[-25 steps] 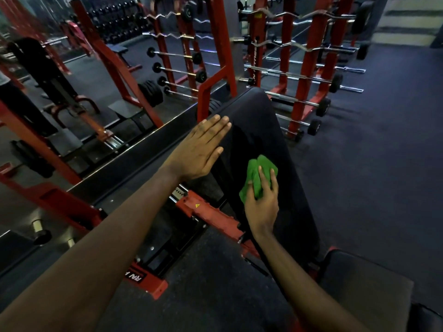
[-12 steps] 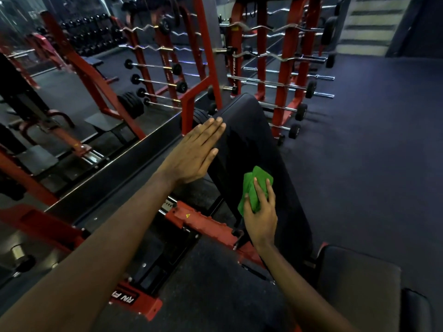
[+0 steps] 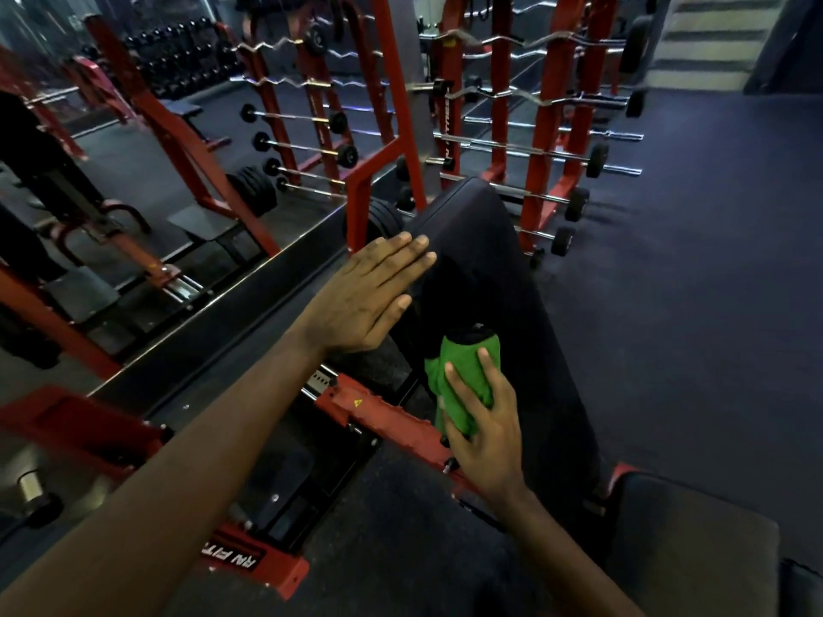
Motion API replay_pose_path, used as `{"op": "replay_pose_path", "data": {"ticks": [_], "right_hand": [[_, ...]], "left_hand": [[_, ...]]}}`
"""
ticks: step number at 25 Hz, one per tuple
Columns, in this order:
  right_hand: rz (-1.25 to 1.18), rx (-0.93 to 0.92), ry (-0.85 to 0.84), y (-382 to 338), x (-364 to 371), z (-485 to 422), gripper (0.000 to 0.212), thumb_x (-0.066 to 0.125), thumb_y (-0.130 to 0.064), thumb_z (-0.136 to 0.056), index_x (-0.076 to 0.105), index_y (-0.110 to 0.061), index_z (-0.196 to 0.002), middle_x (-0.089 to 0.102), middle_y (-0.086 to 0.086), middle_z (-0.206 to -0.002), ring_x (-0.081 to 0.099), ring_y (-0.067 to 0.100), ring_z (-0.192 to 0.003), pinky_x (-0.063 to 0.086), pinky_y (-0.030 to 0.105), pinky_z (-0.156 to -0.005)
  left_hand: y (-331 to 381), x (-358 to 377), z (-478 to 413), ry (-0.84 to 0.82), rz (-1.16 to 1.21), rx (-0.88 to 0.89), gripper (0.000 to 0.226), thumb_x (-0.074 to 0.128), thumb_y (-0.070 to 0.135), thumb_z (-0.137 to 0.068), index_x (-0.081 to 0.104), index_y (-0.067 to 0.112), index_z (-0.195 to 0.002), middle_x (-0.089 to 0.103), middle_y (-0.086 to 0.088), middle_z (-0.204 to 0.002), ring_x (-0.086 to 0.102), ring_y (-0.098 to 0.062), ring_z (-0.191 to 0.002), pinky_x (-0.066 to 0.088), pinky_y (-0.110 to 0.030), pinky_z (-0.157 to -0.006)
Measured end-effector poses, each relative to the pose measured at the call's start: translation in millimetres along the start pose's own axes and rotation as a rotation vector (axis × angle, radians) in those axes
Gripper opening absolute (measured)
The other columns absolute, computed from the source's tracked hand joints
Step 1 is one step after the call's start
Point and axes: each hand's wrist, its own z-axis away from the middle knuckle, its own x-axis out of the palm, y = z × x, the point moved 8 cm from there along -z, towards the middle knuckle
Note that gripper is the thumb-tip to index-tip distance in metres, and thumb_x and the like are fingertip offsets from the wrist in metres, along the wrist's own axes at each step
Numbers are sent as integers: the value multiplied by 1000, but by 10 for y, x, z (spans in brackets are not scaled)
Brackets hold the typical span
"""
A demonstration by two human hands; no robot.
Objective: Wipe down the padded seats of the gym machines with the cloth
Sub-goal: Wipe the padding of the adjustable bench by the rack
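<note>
left hand (image 3: 369,296): flat at pad (image 3: 485,260) edge | right hand (image 3: 487,431): flat, pressing cloth (image 3: 463,371) on pad | risk: ungripped cloth may bunch, missing patches

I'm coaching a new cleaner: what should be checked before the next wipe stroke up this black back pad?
1. Green cloth is on the back pad: ok.
2. Right hand presses the cloth with straight fingers: ok.
3. Left hand is open and off the cloth: ok.
4. Left hand braces the pad: cannot tell; its fingertips lie at the pad's edge.
5. Pad surface above the cloth is bare for the stroke: ok.
6. Seat pad already wiped: cannot tell.
</note>
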Motion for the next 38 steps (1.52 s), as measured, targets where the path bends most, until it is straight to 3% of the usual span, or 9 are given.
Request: {"op": "replay_pose_path", "data": {"ticks": [8,12,14,16,23,27,31,35,38], "right_hand": [[231,-188,-18,-536,75,-577,60,71,-26,-87,51,-35,-143,36,10,-157,40,35,-141,35,46,-112],[508,-127,173,-669,-122,-328,50,46,26,-69,73,3,-104,53,36,-134,33,0,-133,32,43,-120],[400,-172,69,-636,-15,-193,48,59,0,-84,65,-16,-129,37,17,-156,31,12,-144,39,53,-112],[299,-180,14,-593,71,-329,54,66,-23,-87,55,-32,-139,32,7,-159,35,30,-142,37,54,-109],[280,-56,38,-504,26,-273,59,66,-24,-87,50,-32,-143,28,1,-161,36,25,-141,36,42,-112],[199,73,172,-491,-25,-411,54,68,-17,-88,56,-29,-139,34,1,-158,39,18,-139,35,32,-113],[172,47,146,-616,-95,-988,51,66,-18,-89,58,-28,-139,38,0,-156,41,22,-141,41,43,-113],[167,73,79,-628,-168,-1537,49,62,-26,-91,58,-35,-140,37,-6,-157,40,15,-142,44,43,-110],[107,106,63,-554,-136,-1210,49,63,-25,-90,59,-33,-138,37,-5,-156,39,17,-143,45,46,-110]], "left_hand": [[-183,-122,-152,-19,63,131,52,33,24,-104,37,3,-152,29,-15,-161,23,-28,-151,26,-50,-120],[-221,-79,-181,11,135,200,52,34,24,-104,40,-1,-149,33,-18,-158,26,-30,-150,28,-49,-119],[-224,-91,-183,30,169,218,52,34,23,-104,41,-1,-148,34,-19,-158,26,-30,-150,28,-48,-120],[-224,-111,-185,54,204,234,51,34,22,-103,40,-2,-148,34,-18,-158,26,-29,-150,26,-45,-122],[-270,-23,-145,127,363,191,51,33,19,-104,37,-4,-149,32,-20,-158,24,-29,-151,28,-50,-120],[-291,43,-45,184,485,-19,55,38,18,-104,26,-5,-153,23,-20,-162,18,-25,-153,24,-48,-122],[-235,154,162,238,649,-215,59,35,19,-105,15,-3,-156,13,-16,-166,12,-22,-154,19,-47,-124],[-224,168,194,245,685,-220,61,29,24,-104,13,-5,-156,11,-17,-166,10,-23,-154,18,-51,-123],[-211,185,197,223,681,-228,63,30,28,-104,12,-4,-156,12,-16,-166,10,-23,-154,17,-51,-123]]}}
